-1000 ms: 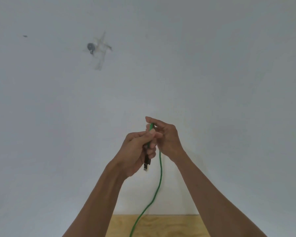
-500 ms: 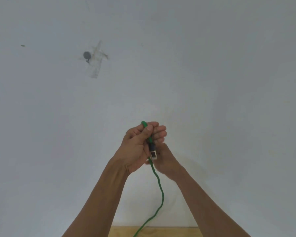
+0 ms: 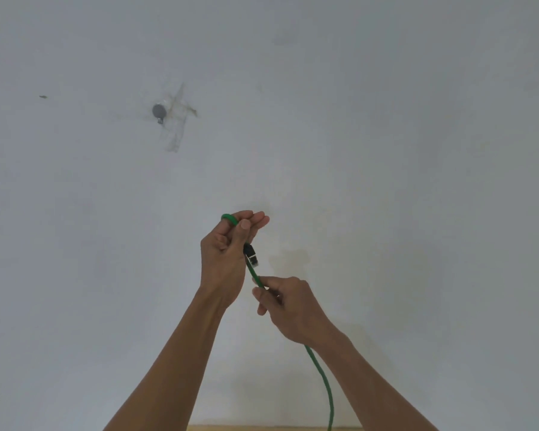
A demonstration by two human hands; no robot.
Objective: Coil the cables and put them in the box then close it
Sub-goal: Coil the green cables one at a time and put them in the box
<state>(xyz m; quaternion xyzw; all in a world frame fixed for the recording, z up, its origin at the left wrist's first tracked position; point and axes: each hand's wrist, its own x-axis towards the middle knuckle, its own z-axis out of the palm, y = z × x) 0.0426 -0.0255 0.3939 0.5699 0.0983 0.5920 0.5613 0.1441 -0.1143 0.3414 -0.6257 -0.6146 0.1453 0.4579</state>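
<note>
Two hands that were pressed close together half a second ago are now apart: the right hand (image 3: 293,309) has slid down along the green cable (image 3: 322,377) and sits lower and to the right, while the left hand (image 3: 227,253) stays raised in front of the white wall (image 3: 386,150). The left thumb and fingers (image 3: 255,220) pinch a small loop of the cable at the top, and the black plug (image 3: 251,255) hangs just beside the palm. The right fingers are curled round the cable a little below the plug, so a short straight piece runs between both hands. I judge that the first turn of the coil is made and the right hand takes fresh length for the next turn; most of the coiling is not yet done. From the right wrist the cable drops to the bottom edge, where only a thin strip of the wooden surface (image 3: 262,428) shows. How much cable remains is cut off. No box and no other cables are in view, and part of the loop is hidden inside the left hand.
</note>
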